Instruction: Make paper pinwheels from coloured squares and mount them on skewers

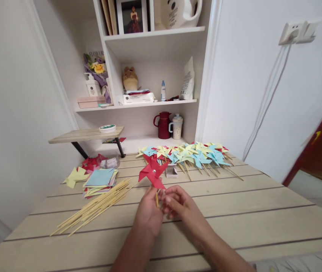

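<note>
Both hands meet low over the middle of the table. The left hand (148,216) is closed around the thin wooden stick (157,199) of a red pinwheel (153,172), holding it nearly upright so that the paper wheel stands just above the knuckles. The right hand (177,206) sits touching the left, its fingers bent and bunched against the same stick; whether they actually pinch it cannot be told.

Under them lies a pale slatted wooden table (248,211), pushed against a white shelf unit (155,37) set in the corner. Along the far edge of the table spreads a pile of finished pinwheels (190,154) in blue, yellow and red, their sticks pointing towards the person. To the left of the hands lies a loose bundle of bamboo skewers (95,207), running slantwise. Just behind it sits a stack of coloured paper squares (100,179), blue on top. A red jug (163,124) stands on the lowest shelf, beside a lidded cup (177,127). A small white box (171,172) rests on the table just right of the red pinwheel.
</note>
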Motion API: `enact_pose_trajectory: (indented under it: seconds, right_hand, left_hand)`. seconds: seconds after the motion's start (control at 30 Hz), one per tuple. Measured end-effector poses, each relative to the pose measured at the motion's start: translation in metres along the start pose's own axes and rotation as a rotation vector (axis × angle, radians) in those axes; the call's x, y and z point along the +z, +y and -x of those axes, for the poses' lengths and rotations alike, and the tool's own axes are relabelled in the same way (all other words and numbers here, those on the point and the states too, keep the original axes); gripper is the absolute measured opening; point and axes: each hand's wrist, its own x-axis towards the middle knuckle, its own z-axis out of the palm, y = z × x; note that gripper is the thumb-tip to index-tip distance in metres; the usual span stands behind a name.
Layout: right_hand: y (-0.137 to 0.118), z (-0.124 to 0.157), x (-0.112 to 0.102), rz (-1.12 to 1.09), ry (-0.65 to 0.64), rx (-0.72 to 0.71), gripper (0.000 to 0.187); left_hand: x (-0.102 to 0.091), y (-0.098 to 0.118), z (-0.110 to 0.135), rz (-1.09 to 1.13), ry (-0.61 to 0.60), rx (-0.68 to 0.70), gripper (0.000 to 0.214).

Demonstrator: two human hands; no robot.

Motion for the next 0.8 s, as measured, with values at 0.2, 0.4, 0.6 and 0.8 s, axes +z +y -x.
enact_pose_trajectory:
  seconds: [0.2,0.4,0.6,0.8]
  right_hand:
    - [0.009,-0.004,0.004,0.252,0.08,-0.145,0.028]
    - [0.01,-0.006,0.006,0.281,0.096,-0.145,0.014]
    - [0.01,-0.006,0.005,0.173,0.126,-0.063,0.022]
    - [0.011,-0.008,0.007,0.099,0.138,-0.049,0.022]
  left_hand:
    - [0.007,-0.013,-0.009,0.164,0.009,-0.086,0.015]
    - [0.016,-0.023,-0.001,0.222,0.067,-0.111,0.02]
    - [0.013,-0.022,0.0,0.124,0.087,-0.094,0.013]
    - [0.008,-0.018,-0.001,0.078,0.133,-0.035,0.011]
